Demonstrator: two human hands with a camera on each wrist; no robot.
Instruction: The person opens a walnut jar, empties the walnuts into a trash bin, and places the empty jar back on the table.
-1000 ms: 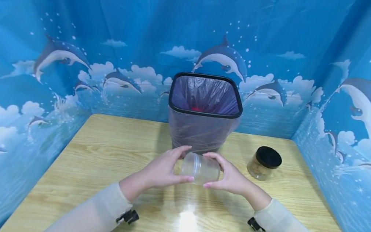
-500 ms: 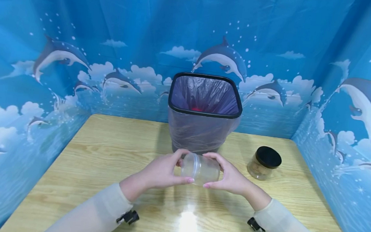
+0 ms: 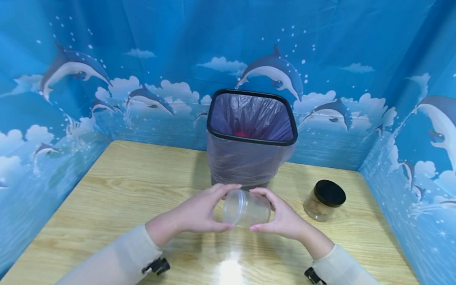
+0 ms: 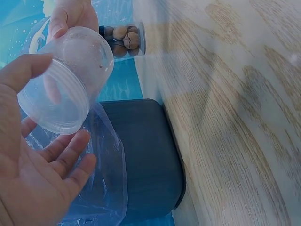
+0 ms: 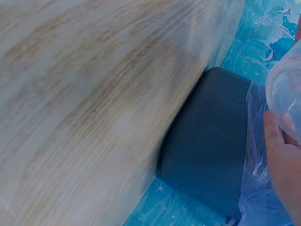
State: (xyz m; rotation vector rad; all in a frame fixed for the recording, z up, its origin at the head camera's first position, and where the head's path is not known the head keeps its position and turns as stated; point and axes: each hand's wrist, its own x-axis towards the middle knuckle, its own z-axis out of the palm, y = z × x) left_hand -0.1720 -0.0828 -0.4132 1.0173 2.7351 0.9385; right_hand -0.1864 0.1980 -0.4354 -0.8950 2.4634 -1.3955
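Observation:
A clear plastic jar (image 3: pixel 255 209) lies on its side in the air in front of the bin, its ringed lid end (image 4: pixel 59 101) facing left. My left hand (image 3: pixel 193 208) holds the lid end, thumb at the near edge and fingers at the far edge. My right hand (image 3: pixel 284 216) grips the base end between thumb and fingers. In the left wrist view the jar is see-through, with no contents visible. The right wrist view shows only part of the jar (image 5: pixel 287 96), cut off by the frame's edge, with fingers of the right hand (image 5: pixel 287 165) against it.
Behind the hands stands a dark bin (image 3: pixel 242 162) with a black rim and a purple liner; something red (image 3: pixel 242 134) shows inside. A black-lidded jar (image 3: pixel 324 201) of round brown pieces stands at right. Dolphin-printed cloth (image 3: pixel 157 64) surrounds the wooden table (image 3: pixel 126 188).
My left hand has turned round the lid end: its thumb has shifted down and left, its fingers forward over the top. The right hand and jar stay almost in place.

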